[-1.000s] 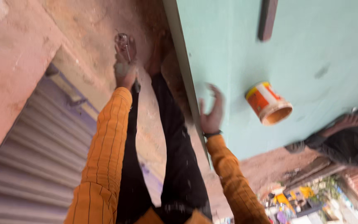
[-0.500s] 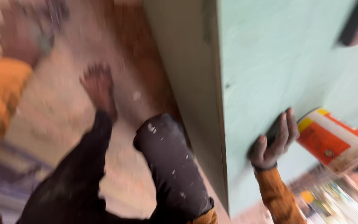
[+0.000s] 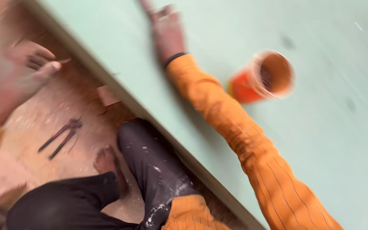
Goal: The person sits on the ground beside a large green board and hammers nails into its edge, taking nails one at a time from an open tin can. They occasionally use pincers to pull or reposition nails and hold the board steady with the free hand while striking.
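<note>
Right hand [image 3: 167, 32] lies flat on the green board [image 3: 320, 140], fingers together, holding nothing. Orange can [image 3: 263, 76] sits near it. Left hand [image 3: 20, 70] blurred, grip unclear.

Workshop: painted board [image 3: 329, 140], pliers [image 3: 60, 138], dusty floor [image 3: 35, 123]

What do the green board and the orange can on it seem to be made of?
Green board: probably wood or sheet board under a matte, pale green paint; the flat face and straight, thick edge suggest it. Orange can: perhaps metal or plastic, with an open round mouth and brownish inside; blur leaves this open. The right hand lies flat on the board.
</note>
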